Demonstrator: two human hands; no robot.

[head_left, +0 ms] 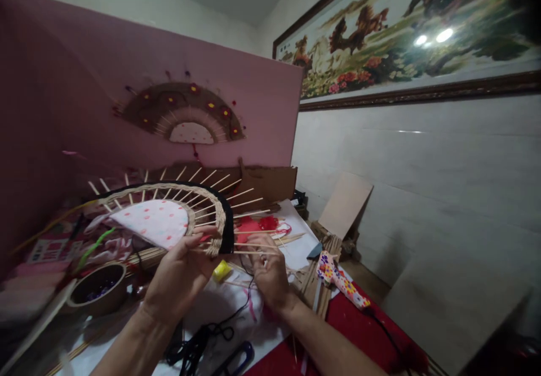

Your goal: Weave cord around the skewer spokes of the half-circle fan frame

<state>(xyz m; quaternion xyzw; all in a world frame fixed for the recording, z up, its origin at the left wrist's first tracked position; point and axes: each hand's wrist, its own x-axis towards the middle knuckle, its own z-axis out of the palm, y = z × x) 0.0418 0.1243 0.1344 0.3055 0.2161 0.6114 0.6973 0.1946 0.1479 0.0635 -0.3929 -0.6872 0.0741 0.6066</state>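
My left hand (181, 271) is closed around the lower right end of a fan-shaped weaving (220, 212), holding it up above the table. The weaving has thin wooden sticks fanning outward, a band of tan cord, a black cord band along the outer side, and a white half-round cloth centre (147, 221) with pinkish dots. My right hand (268, 266) is closed at the stick ends by the black band, with black cord (247, 297) running down from it. That cord leads toward a loose black bundle (198, 342) on the table. What the right fingertips pinch is partly hidden.
A bowl of dark beads (99, 288) stands at the left. A flower-patterned glue gun (342, 280) lies at the right beside cardboard strips. Blue-handled scissors (239, 359) lie in front. A finished fan (186, 111) hangs on the pink panel behind.
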